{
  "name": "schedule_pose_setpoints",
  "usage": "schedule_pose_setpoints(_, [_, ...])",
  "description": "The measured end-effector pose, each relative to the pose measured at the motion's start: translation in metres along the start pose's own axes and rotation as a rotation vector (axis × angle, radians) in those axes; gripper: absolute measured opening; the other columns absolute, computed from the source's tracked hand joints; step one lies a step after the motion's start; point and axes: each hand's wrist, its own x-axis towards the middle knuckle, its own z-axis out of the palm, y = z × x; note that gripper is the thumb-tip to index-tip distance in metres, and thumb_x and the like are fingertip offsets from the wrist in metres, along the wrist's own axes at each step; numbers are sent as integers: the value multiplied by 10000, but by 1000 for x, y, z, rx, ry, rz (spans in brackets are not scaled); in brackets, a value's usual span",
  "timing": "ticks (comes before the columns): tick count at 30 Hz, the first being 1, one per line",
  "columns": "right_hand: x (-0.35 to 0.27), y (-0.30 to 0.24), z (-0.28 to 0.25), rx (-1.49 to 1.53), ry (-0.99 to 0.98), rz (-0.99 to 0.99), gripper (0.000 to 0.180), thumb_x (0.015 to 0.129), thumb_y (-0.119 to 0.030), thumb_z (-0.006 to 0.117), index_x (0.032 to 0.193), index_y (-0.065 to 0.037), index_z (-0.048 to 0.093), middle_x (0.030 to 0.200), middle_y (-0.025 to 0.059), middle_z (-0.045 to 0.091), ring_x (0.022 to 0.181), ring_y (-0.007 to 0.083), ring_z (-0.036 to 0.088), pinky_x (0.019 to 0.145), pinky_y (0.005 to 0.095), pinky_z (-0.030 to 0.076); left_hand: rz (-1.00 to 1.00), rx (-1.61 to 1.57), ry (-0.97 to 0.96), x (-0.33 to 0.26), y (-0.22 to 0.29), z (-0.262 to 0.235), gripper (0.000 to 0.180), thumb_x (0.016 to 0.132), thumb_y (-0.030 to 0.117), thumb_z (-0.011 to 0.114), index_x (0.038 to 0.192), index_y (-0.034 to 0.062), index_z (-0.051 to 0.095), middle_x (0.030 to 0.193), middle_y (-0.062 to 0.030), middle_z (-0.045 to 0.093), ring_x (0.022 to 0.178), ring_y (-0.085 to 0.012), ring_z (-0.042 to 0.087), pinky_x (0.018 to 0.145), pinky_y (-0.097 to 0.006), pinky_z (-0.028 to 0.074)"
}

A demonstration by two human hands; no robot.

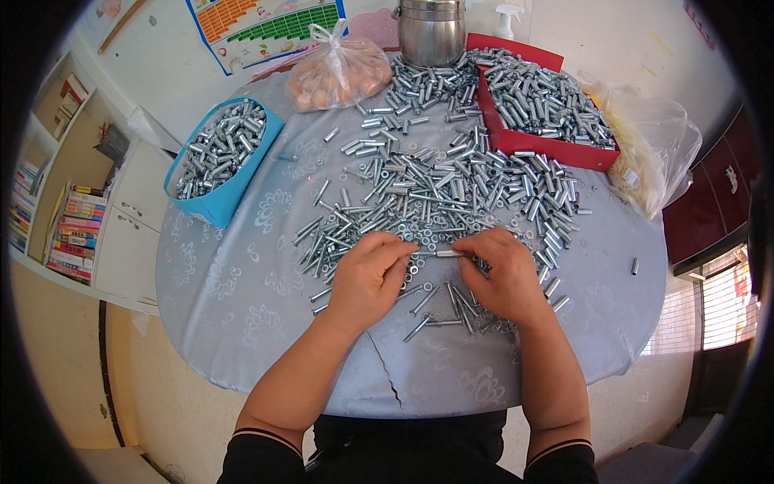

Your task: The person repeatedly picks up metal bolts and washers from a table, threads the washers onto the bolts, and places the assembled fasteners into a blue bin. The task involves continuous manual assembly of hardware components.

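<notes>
1. The left hand point(375, 274) pinches a slim bolt point(426, 253) between thumb and forefinger, and the right hand point(501, 273) grips a short metal sleeve point(446, 253) the same way; the two pieces sit end to end, low over the near part of the heap point(435, 189), though I can't tell how far one goes into the other
2. The hold is all fingertips on smooth, round metal, so I'd say a small twist or a tilt off line could make a piece roll free
3. If it drops, it lands among look-alikes, the loose nuts point(427, 232) just beyond the fingers included, and could be hard to pick out again
4. The wrists hang close over spilled bolts, so a careless sweep might push some toward the near edge of the tablecloth point(242, 282), which has a dark jagged line, perhaps a tear, between the forearms
5. Beyond the heap, a full red box point(556, 153) blocks the far right, with a clear plastic bag point(657, 145) against it
6. A blue box point(248, 161) of fasteners stands far left; a knotted bag point(339, 77) and a steel pot point(432, 36) crowd the back
</notes>
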Motion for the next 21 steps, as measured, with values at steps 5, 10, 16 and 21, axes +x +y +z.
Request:
schedule_pose_setpoints(5, [0,-2,1,43,-49,-5,192,754,-58,692,946,-56,688,835,116,667,804,314,630,730,395,514,27,38,-16,-1,0,1,188,819,-4,658,996,29,711,944,-103,658,766,-206,647,660,-286,510])
schedule_pose_setpoints(10, [0,-1,3,69,-27,-54,196,768,-50,693,964,-57,688,844,109,675,816,302,639,728,389,516,-67,-34,-21,1,2,1,216,832,-8,650,1039,29,700,967,-119,690,760,-192,674,674,-278,528])
schedule_pose_setpoints(16, [-1,-7,7,190,-33,143,207,775,-46,721,979,-42,686,861,111,682,784,269,658,701,353,531,-121,-202,-73,-3,2,6,269,839,-28,633,1101,17,672,952,-129,702,800,-185,697,705,-281,546])
schedule_pose_setpoints(21, [-2,-9,10,362,-7,261,191,793,-48,755,968,-11,686,857,87,689,762,163,659,683,284,526,-205,-437,-105,-2,3,7,272,850,-42,655,1120,-11,667,1054,-119,681,905,-163,690,760,-261,553])
